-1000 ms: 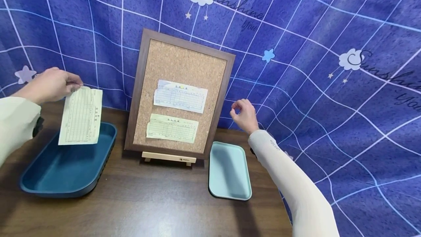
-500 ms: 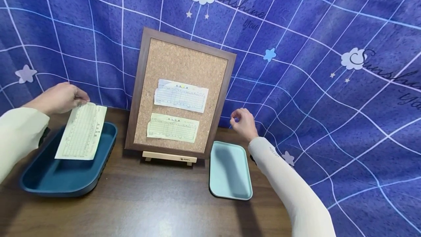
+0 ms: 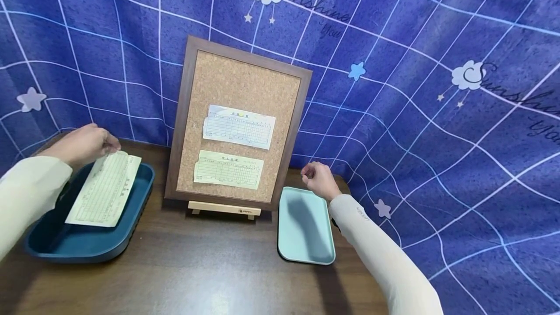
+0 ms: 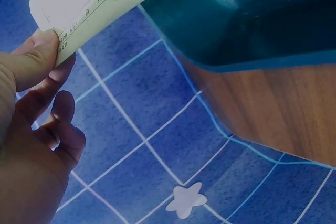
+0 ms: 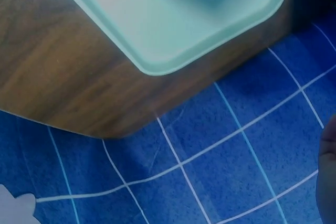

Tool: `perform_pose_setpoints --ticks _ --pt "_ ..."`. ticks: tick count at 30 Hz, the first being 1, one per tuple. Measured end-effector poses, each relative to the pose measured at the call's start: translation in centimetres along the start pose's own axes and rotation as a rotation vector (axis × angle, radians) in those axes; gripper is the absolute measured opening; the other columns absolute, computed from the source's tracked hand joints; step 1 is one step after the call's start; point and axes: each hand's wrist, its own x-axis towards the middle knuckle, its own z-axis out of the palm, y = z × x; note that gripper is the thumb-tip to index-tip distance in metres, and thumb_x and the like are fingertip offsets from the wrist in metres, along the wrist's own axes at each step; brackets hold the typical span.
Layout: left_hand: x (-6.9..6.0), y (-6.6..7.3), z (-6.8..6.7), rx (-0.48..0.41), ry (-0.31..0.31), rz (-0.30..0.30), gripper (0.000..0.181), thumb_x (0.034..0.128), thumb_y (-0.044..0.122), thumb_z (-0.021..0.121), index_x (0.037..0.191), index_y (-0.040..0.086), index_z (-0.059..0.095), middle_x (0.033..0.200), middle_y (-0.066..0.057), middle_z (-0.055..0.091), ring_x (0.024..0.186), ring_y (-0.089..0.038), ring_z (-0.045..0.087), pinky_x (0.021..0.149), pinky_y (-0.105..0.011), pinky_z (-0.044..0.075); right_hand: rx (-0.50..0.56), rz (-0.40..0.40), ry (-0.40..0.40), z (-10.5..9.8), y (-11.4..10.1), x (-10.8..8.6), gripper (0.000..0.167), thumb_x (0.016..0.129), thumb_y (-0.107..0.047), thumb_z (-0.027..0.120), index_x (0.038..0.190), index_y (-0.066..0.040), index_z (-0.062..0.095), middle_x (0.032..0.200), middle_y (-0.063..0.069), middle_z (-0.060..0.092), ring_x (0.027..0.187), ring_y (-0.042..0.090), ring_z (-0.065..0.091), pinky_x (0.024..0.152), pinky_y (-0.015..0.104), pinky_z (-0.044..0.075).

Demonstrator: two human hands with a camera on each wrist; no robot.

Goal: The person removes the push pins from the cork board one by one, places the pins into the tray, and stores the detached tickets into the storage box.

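In the head view my left hand (image 3: 87, 144) pinches a pale green receipt (image 3: 105, 191) by its upper end, printed with a ruled table. It hangs tilted over a dark blue tray (image 3: 146, 193). The left wrist view shows the thumb and fingertips on the corner of the receipt (image 4: 105, 9). My right hand (image 3: 321, 180) hovers beside the far end of a light turquoise tray (image 3: 306, 252), fingers loosely curled, nothing visible in them. A framed cork board (image 3: 249, 81) stands between the trays, bearing a bluish receipt (image 3: 239, 127) above a greenish receipt (image 3: 229, 169).
The board rests on a small wooden stand (image 3: 224, 208) on the brown wooden table (image 3: 197, 266). Behind it hangs a blue curtain (image 3: 393, 125) with white lines, clouds and stars. A black band shows at my right wrist.
My left hand has come down with the receipt, lowering it further over the dark blue tray. The right hand has also dropped towards the turquoise tray. Board and trays stay put.
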Motion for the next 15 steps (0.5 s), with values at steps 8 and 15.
perform_pose_setpoints --ticks 8,15 --pt "0.0 -0.3 1.4 0.064 0.011 0.065 0.015 0.0784 -0.006 0.063 0.086 0.001 0.074 0.087 -0.014 0.069 0.084 -0.036 0.060 0.084 -0.056 0.039 0.047 -0.001 -0.093 1.4 0.5 -1.9 0.009 0.076 -0.001 0.069 0.078 -0.009 0.067 0.072 -0.003 0.061 0.064 0.010 0.056 0.060 0.026 0.048" --pt "-0.1 -0.1 2.0 0.084 0.024 0.131 0.015 0.0770 -0.007 0.063 0.078 0.005 0.072 0.078 -0.011 0.067 0.075 -0.032 0.061 0.084 -0.057 0.037 0.045 -0.027 -0.131 3.0 0.7 -4.0 0.011 0.074 -0.002 0.070 0.076 -0.012 0.067 0.074 -0.006 0.060 0.067 0.009 0.055 0.061 0.025 0.047"
